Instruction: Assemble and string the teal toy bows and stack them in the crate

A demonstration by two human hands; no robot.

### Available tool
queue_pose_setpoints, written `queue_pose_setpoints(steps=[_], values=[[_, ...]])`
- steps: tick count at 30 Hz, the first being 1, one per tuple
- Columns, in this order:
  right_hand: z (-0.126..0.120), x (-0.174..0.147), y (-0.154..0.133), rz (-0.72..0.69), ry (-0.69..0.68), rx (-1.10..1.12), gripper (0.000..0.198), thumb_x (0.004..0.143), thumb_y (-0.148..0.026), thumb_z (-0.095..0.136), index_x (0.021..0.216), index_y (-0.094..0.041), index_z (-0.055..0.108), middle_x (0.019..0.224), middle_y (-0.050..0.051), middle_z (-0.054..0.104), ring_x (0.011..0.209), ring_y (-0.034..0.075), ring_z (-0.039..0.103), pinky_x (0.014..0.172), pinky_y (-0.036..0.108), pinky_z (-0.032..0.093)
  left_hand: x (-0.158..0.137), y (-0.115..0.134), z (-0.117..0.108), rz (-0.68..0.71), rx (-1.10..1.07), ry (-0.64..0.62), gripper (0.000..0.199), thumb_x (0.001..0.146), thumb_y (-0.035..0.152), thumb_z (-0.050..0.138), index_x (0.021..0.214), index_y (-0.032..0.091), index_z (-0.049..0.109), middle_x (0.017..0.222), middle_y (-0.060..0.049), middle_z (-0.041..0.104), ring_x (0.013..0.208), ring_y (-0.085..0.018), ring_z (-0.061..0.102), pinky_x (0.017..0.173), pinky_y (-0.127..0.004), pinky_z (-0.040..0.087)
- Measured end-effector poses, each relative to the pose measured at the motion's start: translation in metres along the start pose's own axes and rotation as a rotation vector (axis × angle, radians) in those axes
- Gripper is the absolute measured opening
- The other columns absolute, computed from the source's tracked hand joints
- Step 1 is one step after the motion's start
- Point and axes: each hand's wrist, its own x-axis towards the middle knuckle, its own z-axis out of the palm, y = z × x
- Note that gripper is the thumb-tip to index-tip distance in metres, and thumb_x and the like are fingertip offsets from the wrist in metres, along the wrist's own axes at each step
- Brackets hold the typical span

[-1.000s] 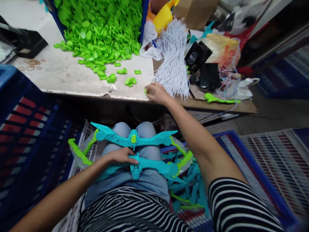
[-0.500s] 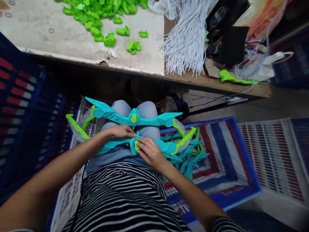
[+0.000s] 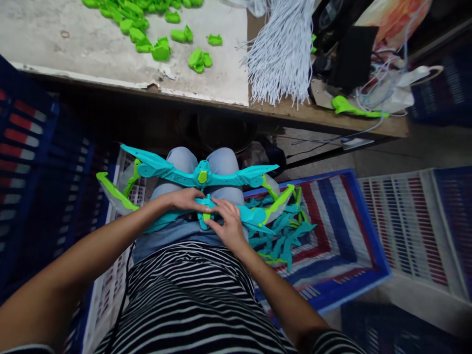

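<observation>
Two teal plastic toy bows lie across my lap, each with lime-green and clear parts at its ends. The farther toy bow [image 3: 177,175] rests over my knees with a green piece at its centre. My left hand [image 3: 186,199] is closed around the middle of the nearer toy bow [image 3: 250,216], thumb near its centre. At that centre sits a small green plastic piece [image 3: 206,216], and the fingers of my right hand [image 3: 229,222] pinch it against the bow. Fingertips partly cover the joint between piece and bow.
Green plastic pieces [image 3: 161,49] lie scattered on the worktable [image 3: 92,59] ahead. Beside them are a bundle of white cords [image 3: 280,64] and a green curved part [image 3: 354,108]. A lined blue crate [image 3: 368,231] with teal parts stands at my right; more crates flank me.
My right hand has shifted its fingers on the green piece, and my left thumb has come closer to it. The view has tilted slightly, moving the table up in the picture.
</observation>
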Motion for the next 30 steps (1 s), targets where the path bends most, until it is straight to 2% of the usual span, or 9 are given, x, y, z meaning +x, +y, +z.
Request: queue_pose_setpoints(steps=[3,6,12,18,22,25,30], values=[[0.000,0.007,-0.001,0.139,-0.075,-0.001,0.050,0.073,-0.040,0.074,0.117,-0.022,0.058,0.116,0.008,0.064,0.107,0.027,0.056,0.094,0.045,0.039,0.002,-0.002,0.003,0.022,0.043,0.054,0.055,0.065,0.068,0.059,0.080,0.014,0.056,0.070,0.000,0.054,0.063,-0.015,0.049,0.055,-0.024,0.035],[0.003,0.010,-0.004,0.141,-0.101,-0.046,0.062,0.073,-0.040,0.073,0.127,-0.021,0.052,0.118,0.009,0.063,0.109,0.028,0.054,0.093,0.043,0.037,0.001,-0.002,0.003,0.049,0.104,0.105,0.054,0.065,0.067,0.059,0.077,0.014,0.055,0.069,0.001,0.050,0.065,-0.015,0.045,0.056,-0.024,0.033],[0.007,0.007,-0.002,0.005,-0.108,-0.082,0.064,0.078,-0.044,0.069,0.133,-0.020,0.048,0.123,0.011,0.060,0.113,0.028,0.051,0.095,0.042,0.034,-0.004,-0.004,0.003,0.071,0.158,0.107,0.055,0.066,0.066,0.057,0.080,0.013,0.055,0.070,0.000,0.050,0.068,-0.016,0.046,0.058,-0.024,0.034],[0.003,0.013,0.004,-0.022,-0.165,-0.159,0.071,0.081,-0.052,0.062,0.141,-0.021,0.040,0.114,0.011,0.063,0.102,0.027,0.054,0.087,0.041,0.037,-0.003,-0.001,0.006,0.072,0.128,0.074,0.053,0.068,0.062,0.056,0.083,0.012,0.057,0.073,-0.001,0.054,0.068,-0.016,0.048,0.059,-0.024,0.036],[0.010,0.014,0.002,-0.125,-0.160,-0.310,0.077,0.082,-0.057,0.057,0.142,-0.012,0.037,0.104,0.015,0.064,0.094,0.029,0.053,0.081,0.042,0.037,-0.002,0.004,0.003,-0.055,0.228,0.099,0.049,0.064,0.059,0.061,0.078,0.012,0.059,0.062,0.001,0.053,0.059,-0.015,0.047,0.054,-0.024,0.032],[0.015,0.011,0.004,-0.167,-0.139,-0.357,0.078,0.082,-0.058,0.055,0.141,-0.010,0.039,0.106,0.017,0.063,0.094,0.029,0.052,0.080,0.043,0.038,0.000,0.007,0.004,-0.111,0.278,0.082,0.051,0.064,0.062,0.063,0.075,0.012,0.059,0.053,0.002,0.050,0.053,-0.014,0.046,0.052,-0.024,0.030],[-0.003,0.007,-0.002,-0.198,-0.149,-0.267,0.074,0.080,-0.053,0.063,0.138,-0.012,0.042,0.110,0.015,0.063,0.097,0.028,0.054,0.080,0.043,0.043,-0.014,0.021,0.022,-0.025,0.342,0.212,0.050,0.072,0.057,0.063,0.091,0.011,0.065,0.063,0.000,0.059,0.060,-0.017,0.053,0.056,-0.024,0.036]])
